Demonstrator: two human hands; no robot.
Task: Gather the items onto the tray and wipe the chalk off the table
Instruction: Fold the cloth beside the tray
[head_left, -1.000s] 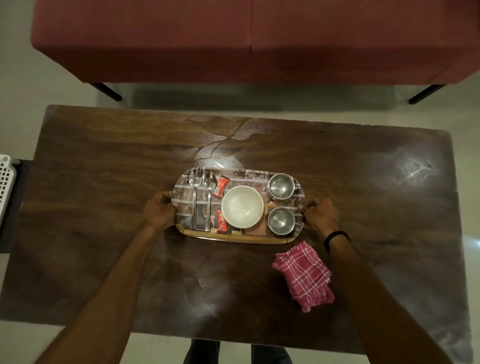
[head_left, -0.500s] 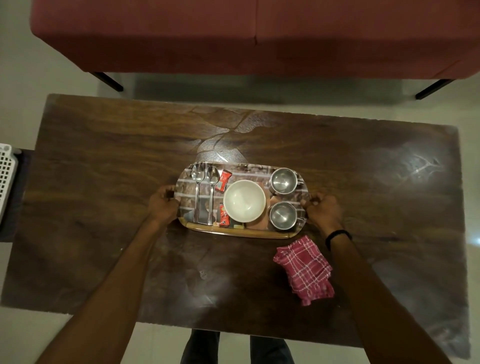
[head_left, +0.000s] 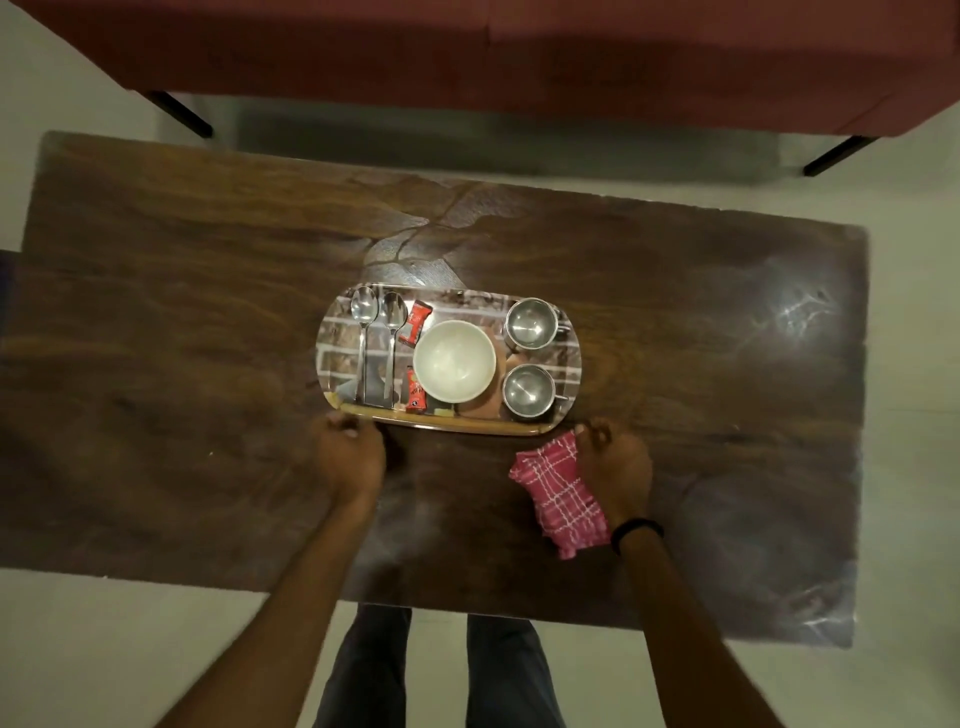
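Note:
The oval tray (head_left: 569, 358) stands mid-table and carries two spoons (head_left: 376, 348), two red sachets (head_left: 415, 323), a white bowl (head_left: 453, 361) and two steel cups (head_left: 529, 356). My left hand (head_left: 353, 457) hovers with curled fingers just in front of the tray's near-left corner. My right hand (head_left: 615, 467), fingers also curled, sits in front of the near-right corner and overlaps the right edge of the pink checked cloth (head_left: 558, 493); I see no grip on it. Whitish chalk smears (head_left: 795, 312) show on the dark wooden table (head_left: 182, 312), at right and near the front.
A red sofa (head_left: 519, 52) on black legs runs along the table's far side. My legs (head_left: 436, 670) stand at the near edge. Pale floor surrounds the table.
Both hands have let go of the tray's ends and drawn back toward me; the right one now lies by the cloth. The tray rests a little farther from the near edge.

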